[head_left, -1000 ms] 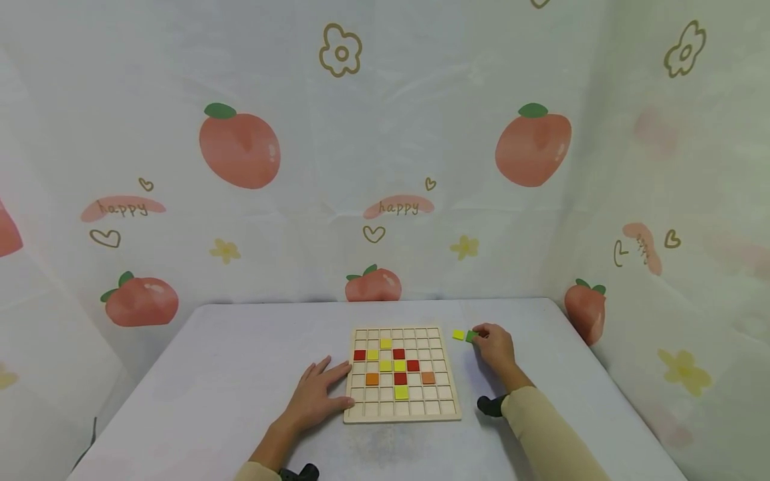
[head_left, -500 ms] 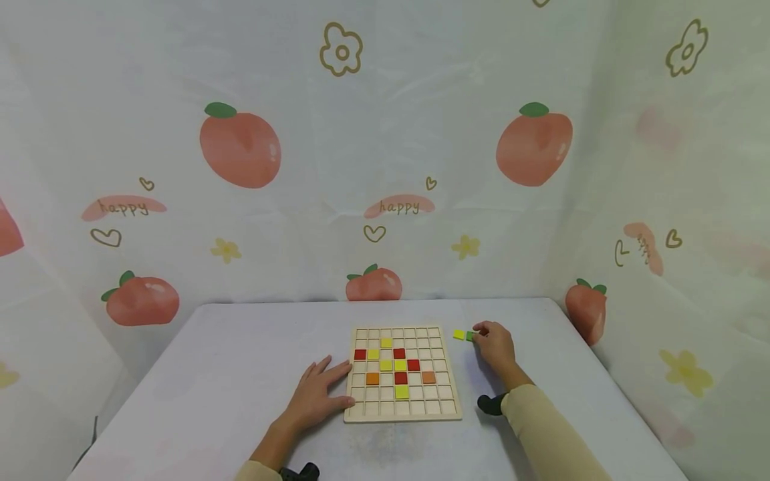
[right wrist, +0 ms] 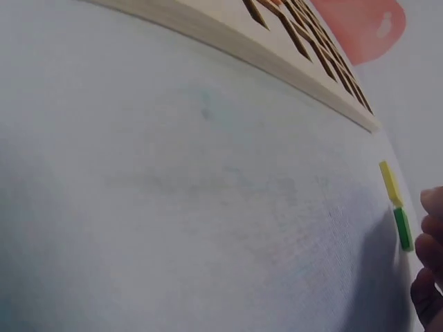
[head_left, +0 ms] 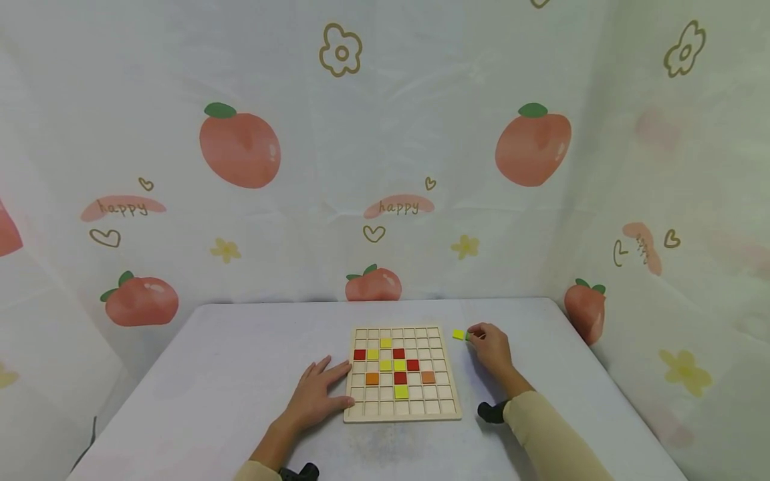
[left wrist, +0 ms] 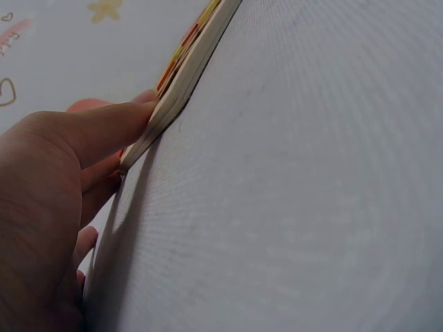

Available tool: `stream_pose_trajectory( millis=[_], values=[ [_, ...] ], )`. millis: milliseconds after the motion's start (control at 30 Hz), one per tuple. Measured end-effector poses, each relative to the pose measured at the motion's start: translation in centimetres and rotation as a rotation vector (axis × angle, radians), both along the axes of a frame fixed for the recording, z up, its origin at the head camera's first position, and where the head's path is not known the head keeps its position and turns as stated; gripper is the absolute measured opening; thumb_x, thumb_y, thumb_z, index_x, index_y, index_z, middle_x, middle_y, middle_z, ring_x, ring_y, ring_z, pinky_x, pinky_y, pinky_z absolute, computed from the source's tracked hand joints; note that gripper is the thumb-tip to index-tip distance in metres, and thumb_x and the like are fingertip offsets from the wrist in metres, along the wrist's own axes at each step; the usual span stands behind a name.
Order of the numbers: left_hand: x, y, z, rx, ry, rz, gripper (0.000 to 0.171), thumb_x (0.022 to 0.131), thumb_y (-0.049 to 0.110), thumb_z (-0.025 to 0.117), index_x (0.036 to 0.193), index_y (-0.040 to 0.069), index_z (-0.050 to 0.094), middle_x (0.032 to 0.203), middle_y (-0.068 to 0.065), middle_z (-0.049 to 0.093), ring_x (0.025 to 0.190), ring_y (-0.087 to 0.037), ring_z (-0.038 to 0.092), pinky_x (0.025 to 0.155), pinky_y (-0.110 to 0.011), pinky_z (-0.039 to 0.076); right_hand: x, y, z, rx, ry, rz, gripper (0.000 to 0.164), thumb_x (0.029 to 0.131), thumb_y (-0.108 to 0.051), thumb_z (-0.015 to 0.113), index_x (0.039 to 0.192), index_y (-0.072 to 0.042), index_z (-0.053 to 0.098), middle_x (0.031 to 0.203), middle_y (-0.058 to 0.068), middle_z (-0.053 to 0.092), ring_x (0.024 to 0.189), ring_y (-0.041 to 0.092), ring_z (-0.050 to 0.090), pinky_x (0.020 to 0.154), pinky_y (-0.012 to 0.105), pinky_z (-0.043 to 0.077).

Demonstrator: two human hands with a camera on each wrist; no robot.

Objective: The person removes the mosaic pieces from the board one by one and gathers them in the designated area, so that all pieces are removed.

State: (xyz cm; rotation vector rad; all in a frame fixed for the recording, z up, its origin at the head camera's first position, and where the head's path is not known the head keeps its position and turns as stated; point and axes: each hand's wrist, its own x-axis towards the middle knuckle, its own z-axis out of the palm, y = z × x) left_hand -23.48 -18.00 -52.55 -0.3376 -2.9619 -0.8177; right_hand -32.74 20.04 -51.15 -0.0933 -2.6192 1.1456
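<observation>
A wooden grid board [head_left: 367,409] lies on the table, with several yellow, red and orange square tiles in its cells. My left hand [head_left: 314,399] has its fingers spread along the board's left edge. In the left wrist view the thumb [left wrist: 114,131] touches the board's rim. Beyond the board's right side, my right hand [head_left: 492,347] is over a green tile [head_left: 467,337], hiding most of it in the head view. The right wrist view shows the green tile [right wrist: 403,229] on the table, with the bent fingers [right wrist: 430,252] just beside it.
A yellow tile [head_left: 458,334] lies end to end with the green one, between it and the board. The white table [head_left: 222,374] ends at a patterned cloth backdrop [head_left: 421,133] behind and at the sides.
My right hand has shifted slightly left, so that it covers more of the green tile. The left hand and the board have stayed in place.
</observation>
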Motion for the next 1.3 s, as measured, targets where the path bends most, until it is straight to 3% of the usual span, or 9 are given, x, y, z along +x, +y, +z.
stream_pose_trajectory(
  millis=[233,567,900,1300],
  values=[
    [0.1,0.0,0.1,0.004,0.002,0.000,0.078,0.073,0.058,0.073,0.139,0.020,0.057,0.142,-0.002,0.053,0.142,-0.034,0.026,0.113,-0.060,0.013,1.0,-1.3,0.3,-0.026,-0.008,0.026,0.010,0.088,-0.005,0.066,0.097,-0.003,0.070,0.089,0.008,0.064,0.081,0.023,0.055,0.068,0.034,0.046],
    [0.2,0.1,0.3,0.011,-0.005,0.009,0.079,0.073,0.059,0.073,0.139,0.020,0.056,0.143,-0.003,0.052,0.142,-0.035,0.026,0.112,-0.062,0.014,2.5,-2.7,-0.1,0.023,0.084,0.158,0.006,0.084,-0.003,0.072,0.088,-0.007,0.071,0.081,0.001,0.062,0.074,0.017,0.053,0.064,0.031,0.045],
    [0.2,0.1,0.3,0.005,-0.006,0.011,0.079,0.072,0.060,0.073,0.139,0.021,0.056,0.143,-0.004,0.052,0.142,-0.035,0.026,0.112,-0.063,0.014,3.6,-3.6,-0.2,-0.010,0.035,0.199,0.007,0.085,-0.004,0.072,0.089,-0.010,0.070,0.081,-0.003,0.062,0.075,0.015,0.054,0.066,0.030,0.048],
    [0.0,0.0,0.1,0.010,-0.001,-0.002,0.079,0.073,0.060,0.073,0.139,0.019,0.056,0.142,-0.002,0.052,0.142,-0.034,0.027,0.113,-0.060,0.013,5.0,-4.4,-0.8,0.019,0.079,0.289,0.011,0.081,-0.003,0.076,0.085,-0.012,0.071,0.081,-0.007,0.059,0.077,0.011,0.053,0.067,0.028,0.048]
  ],
)
